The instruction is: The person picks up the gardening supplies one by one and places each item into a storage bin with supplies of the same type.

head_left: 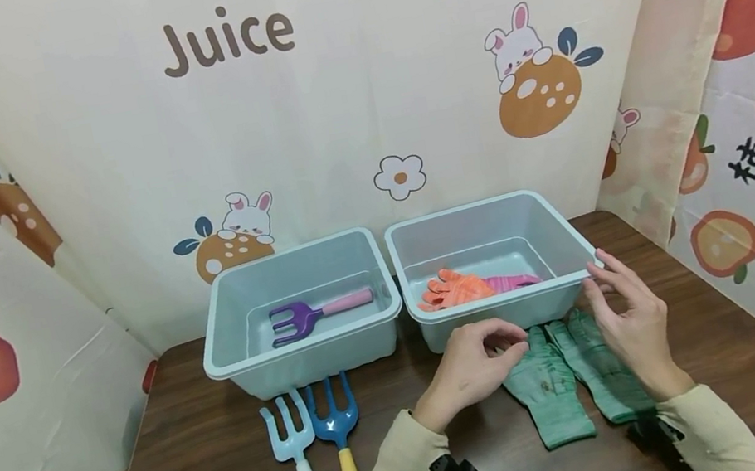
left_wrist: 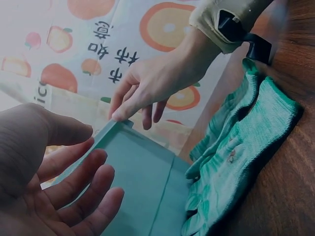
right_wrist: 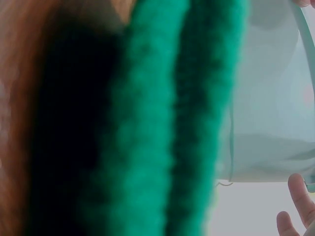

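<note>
Gloves (head_left: 546,399) before right bin (head_left: 468,231), right hand (head_left: 637,329) on its rim.

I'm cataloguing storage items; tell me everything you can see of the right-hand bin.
The right-hand bin is pale blue-grey, smooth and seemingly plastic: rectangular, open-topped, with rounded corners, sloping walls and a projecting rim. It stands upright on the dark wooden-looking table, beside a similar bin. At least one orange-and-pink glove lies inside. The right hand pinches its rim at the near right corner; whether the left hand, in front of it, touches it is unclear.
</note>
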A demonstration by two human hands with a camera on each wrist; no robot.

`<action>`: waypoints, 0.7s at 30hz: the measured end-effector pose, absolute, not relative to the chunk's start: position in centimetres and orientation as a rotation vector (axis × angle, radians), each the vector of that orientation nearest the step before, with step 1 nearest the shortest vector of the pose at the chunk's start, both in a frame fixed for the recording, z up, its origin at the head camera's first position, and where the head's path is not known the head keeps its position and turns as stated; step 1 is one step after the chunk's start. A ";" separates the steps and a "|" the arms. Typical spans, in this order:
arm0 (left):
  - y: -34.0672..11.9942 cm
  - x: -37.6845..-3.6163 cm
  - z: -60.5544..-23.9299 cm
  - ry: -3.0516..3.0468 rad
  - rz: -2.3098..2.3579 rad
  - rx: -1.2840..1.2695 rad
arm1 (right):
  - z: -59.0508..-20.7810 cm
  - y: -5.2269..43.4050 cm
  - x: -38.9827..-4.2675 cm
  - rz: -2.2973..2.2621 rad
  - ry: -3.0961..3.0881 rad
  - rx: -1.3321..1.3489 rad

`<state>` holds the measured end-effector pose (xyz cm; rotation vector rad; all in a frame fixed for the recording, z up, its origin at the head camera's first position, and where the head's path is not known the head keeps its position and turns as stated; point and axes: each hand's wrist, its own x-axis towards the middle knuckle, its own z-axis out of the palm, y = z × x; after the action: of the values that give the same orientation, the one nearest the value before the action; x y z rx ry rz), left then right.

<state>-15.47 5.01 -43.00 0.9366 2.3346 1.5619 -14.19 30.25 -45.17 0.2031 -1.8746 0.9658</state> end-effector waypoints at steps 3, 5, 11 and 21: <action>5.1 -15.4 -43.2 2.336 1.556 0.932 | -45.2 30.1 -14.1 0.966 -1.879 0.198; 5.1 -15.4 -43.4 2.337 1.549 0.934 | -45.2 30.0 -14.0 0.964 -1.882 0.194; 5.2 -15.4 -43.9 2.334 1.509 0.932 | -45.4 30.1 -14.0 0.952 -1.886 0.200; 5.3 -15.5 -44.4 2.358 1.430 0.983 | -45.1 30.2 -14.2 0.954 -1.869 0.213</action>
<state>-15.48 5.32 -44.40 0.9828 2.3581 1.4298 -14.22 30.16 -45.14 0.2134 -1.8689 0.9540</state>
